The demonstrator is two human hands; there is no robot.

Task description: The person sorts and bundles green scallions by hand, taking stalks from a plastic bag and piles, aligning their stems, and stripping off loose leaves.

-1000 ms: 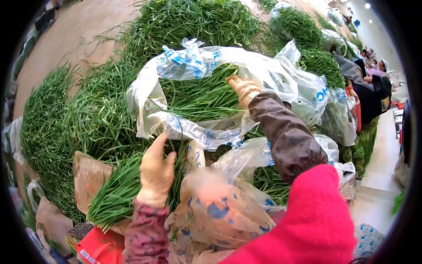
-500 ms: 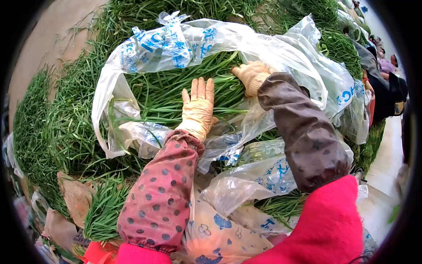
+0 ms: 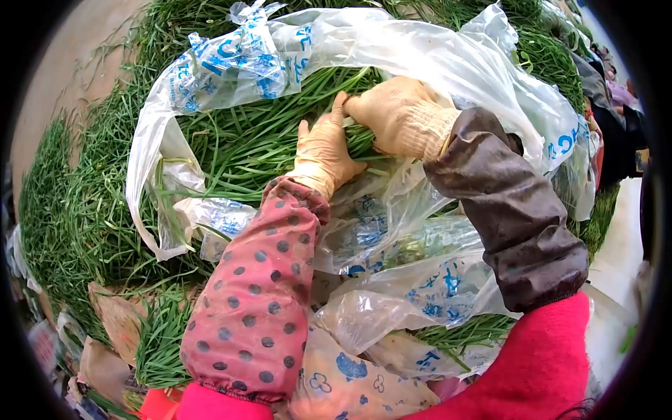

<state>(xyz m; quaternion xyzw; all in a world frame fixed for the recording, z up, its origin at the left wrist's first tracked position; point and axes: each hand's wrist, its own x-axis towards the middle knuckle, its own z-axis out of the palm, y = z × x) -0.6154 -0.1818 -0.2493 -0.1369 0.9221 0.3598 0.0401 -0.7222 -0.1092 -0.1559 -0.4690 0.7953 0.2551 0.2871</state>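
Note:
Long green stalks (image 3: 259, 140) lie inside an open clear plastic bag (image 3: 392, 35) with blue print. My left hand (image 3: 325, 150), gloved in cream, rests on the stalks with its fingers apart. Beside it, on the right, my right hand (image 3: 399, 115) wears a similar glove; its fingers are curled down at the stalks near the bag's inner edge, and whether they grip anything is hidden. The two hands nearly touch at the fingertips.
Loose green stalks (image 3: 98, 210) heap up on the left and behind the bag. A smaller bundle (image 3: 162, 343) lies at the lower left by brown cardboard (image 3: 117, 318). Another plastic bag (image 3: 420, 294) lies in front. Part of a person in dark clothing (image 3: 619, 150) shows at the right.
My left hand has come from outside the bag onto the stalks, then up toward my right hand. My right hand's fingers have curled inward. The view has shifted closer to the bag.

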